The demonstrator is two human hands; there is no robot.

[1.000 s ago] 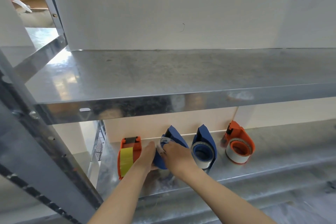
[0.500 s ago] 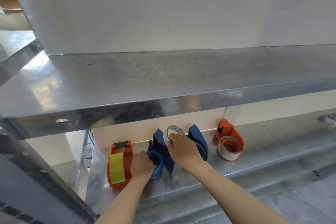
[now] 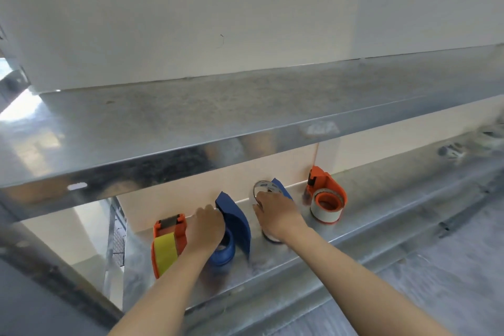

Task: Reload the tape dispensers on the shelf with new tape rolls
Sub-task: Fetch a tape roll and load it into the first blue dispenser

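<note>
The lower galvanized metal shelf [image 3: 381,199] carries four tape dispensers in a row: orange dispenser with yellow tape [image 3: 167,243] leftmost, left blue dispenser [image 3: 234,221], right blue dispenser [image 3: 282,188], then orange dispenser with white roll [image 3: 327,196]

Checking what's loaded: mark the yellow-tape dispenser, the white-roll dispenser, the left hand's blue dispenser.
yellow-tape dispenser [image 3: 165,252]: head view, yellow tape face.
white-roll dispenser [image 3: 328,181]: head view, orange shell.
blue dispenser [image 3: 235,217]: head view, blue curved shell.
</note>
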